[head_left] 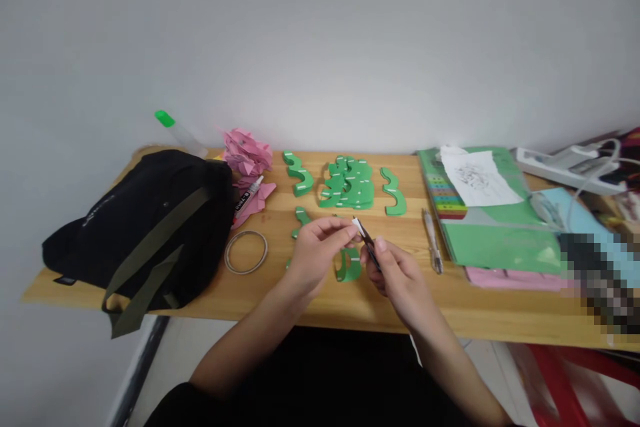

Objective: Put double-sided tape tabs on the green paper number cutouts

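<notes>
My left hand (320, 247) is pinched on a small white strip (358, 227) above the wooden table (350, 307). My right hand (395, 273) is closed on a dark tweezer-like tool (369, 247) whose tip meets that strip. Just below the hands lies a curved green paper piece (349, 265). Behind them sits a stack of green wavy cut-outs (347, 185) with white marks. Single green wavy pieces lie to its left (299, 173) and right (394, 192).
A black bag (145, 227) fills the table's left end, with a tape ring (245, 252) and a marker (246, 199) beside it. Crumpled pink paper (247, 153) lies at the back. A pen (432, 248), green and pink sheets (490, 227) and a power strip (565, 163) occupy the right.
</notes>
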The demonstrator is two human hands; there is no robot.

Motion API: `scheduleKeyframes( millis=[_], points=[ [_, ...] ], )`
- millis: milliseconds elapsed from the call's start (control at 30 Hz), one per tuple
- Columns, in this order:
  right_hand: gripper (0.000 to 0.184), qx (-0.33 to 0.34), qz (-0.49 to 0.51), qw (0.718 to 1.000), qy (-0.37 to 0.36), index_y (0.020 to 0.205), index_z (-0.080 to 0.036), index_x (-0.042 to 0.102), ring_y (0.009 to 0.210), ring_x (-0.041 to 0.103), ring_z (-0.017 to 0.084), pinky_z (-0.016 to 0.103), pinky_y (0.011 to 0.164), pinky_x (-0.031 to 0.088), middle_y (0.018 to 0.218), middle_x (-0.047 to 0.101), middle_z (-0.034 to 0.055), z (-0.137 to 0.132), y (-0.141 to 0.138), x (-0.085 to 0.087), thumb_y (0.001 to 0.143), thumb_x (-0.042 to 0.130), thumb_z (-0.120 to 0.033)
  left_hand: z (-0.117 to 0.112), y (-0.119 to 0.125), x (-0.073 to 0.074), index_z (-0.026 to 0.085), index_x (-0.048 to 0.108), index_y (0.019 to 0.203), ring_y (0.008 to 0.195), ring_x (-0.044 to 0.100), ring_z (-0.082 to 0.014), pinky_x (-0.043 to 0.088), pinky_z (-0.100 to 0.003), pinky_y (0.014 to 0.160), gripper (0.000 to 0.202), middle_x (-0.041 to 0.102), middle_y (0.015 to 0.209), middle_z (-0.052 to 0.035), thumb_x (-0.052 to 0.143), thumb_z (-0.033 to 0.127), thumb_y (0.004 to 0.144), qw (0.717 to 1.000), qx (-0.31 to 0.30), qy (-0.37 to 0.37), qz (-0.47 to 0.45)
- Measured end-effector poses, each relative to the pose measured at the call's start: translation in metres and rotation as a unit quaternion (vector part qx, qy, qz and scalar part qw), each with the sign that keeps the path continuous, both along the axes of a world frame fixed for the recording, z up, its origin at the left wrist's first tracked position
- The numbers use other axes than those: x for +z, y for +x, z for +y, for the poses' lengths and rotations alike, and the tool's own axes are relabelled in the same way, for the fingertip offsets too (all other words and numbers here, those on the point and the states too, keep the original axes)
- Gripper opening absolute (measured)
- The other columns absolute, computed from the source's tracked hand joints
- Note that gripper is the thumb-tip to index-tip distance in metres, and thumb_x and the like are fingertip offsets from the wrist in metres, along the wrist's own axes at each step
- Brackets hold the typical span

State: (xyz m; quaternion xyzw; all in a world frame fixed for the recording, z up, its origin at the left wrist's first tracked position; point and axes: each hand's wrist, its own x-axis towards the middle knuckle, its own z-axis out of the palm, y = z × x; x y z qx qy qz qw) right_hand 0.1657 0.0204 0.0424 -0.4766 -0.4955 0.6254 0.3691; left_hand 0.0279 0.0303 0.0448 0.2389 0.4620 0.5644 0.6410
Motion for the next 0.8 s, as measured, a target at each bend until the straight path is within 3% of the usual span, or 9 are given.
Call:
scheduleKeyframes(
  millis=[367,800],
  points=[
    [0.056,0.011,-0.041,0.999,0.009,0.066,-0.017,0.054,0.043,0.021,0.006,0.022,0.038,0.014,0.049,0.028,-0.0073,0.0031,0.0035,0.0027,0.08,0.049,-0.072,0.0021,-0.0036,0.0023,0.016,0.068,0.068,0.058,0.062,-0.0089,0.051,-0.022,0.061,0.011,0.069,0.065,0.0003,0.076,0.022,0.062,0.998,-0.018,0.037,0.039],
    [0.056,-0.002,-0.018,1.0,0.0,0.065,-0.018,0.051,0.042,0.021,0.006,0.022,0.038,0.015,0.048,0.028,-0.0077,0.0029,-0.0014,0.0018,0.079,0.049,-0.072,0.0011,0.0022,-0.0002,0.016,0.068,0.068,0.06,0.062,-0.0097,0.05,-0.022,0.061,0.013,0.069,0.065,0.0,0.077,0.022,0.061,0.999,0.019,0.036,0.024]
  ],
)
